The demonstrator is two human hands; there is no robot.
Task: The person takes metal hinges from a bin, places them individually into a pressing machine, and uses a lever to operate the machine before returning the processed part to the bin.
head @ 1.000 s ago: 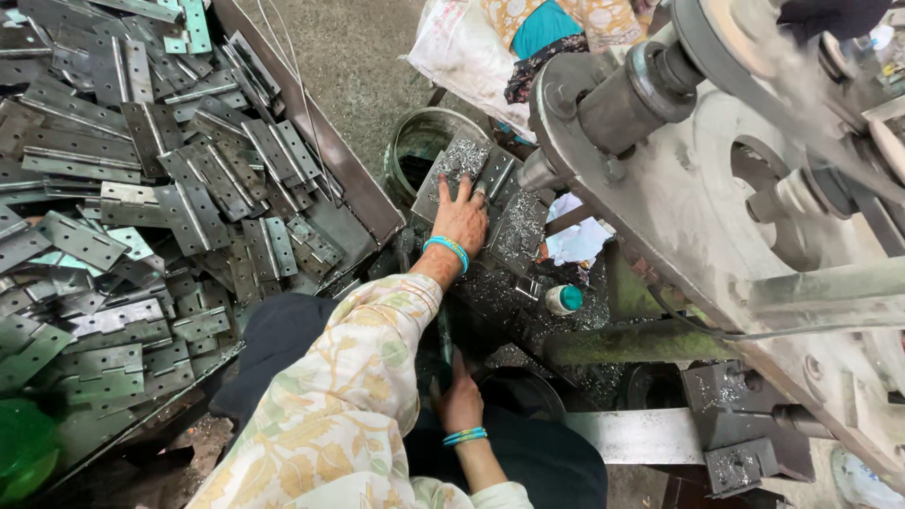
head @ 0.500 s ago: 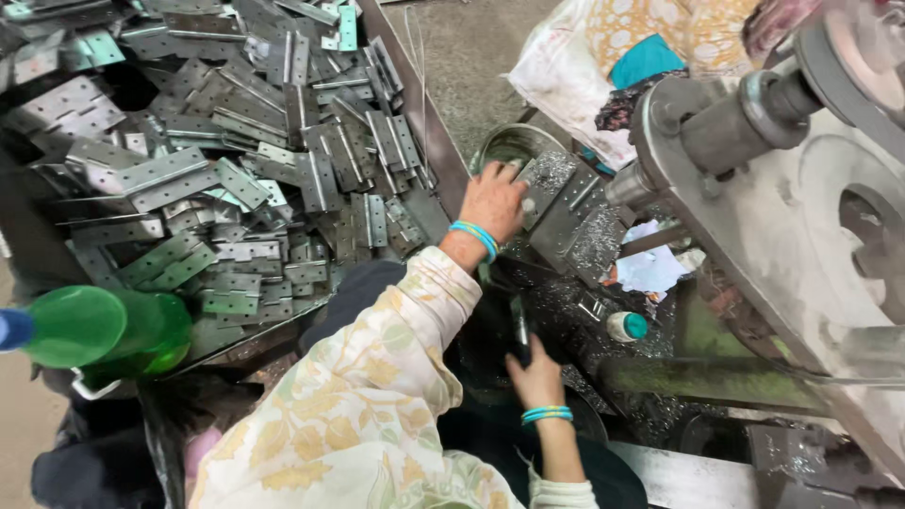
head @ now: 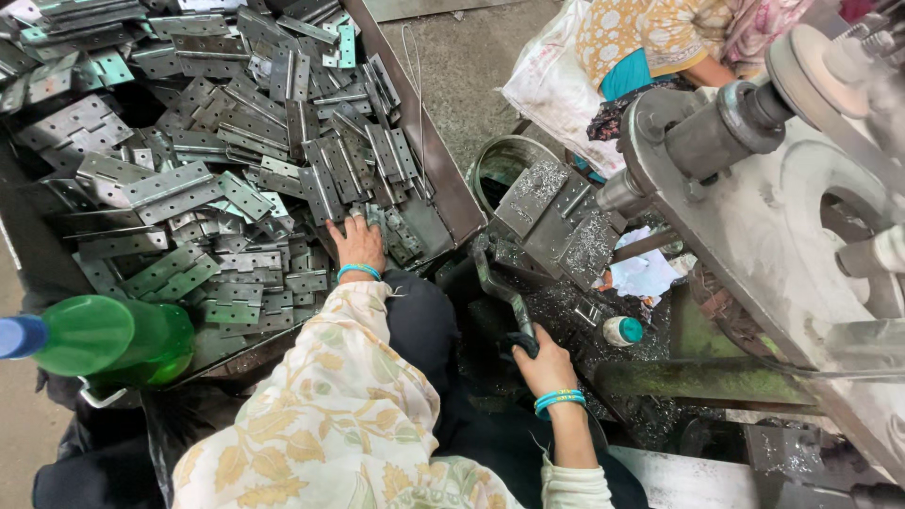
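Near tray edge [head: 443, 179]: left hand [head: 356, 243] spread on hinges [head: 236, 188]; right hand [head: 545, 363] gripping lever [head: 500, 287].

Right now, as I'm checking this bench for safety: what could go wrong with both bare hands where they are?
The left hand reaches into the heap of grey stamped metal hinge plates; bare fingers could be cut on the edges, or loose plates could slide onto them. The right hand grips the dark metal lever beside the grey machine fixture covered in metal shavings; chips could prick the skin. The green plastic bottle lies at the tray's edge and might roll off.
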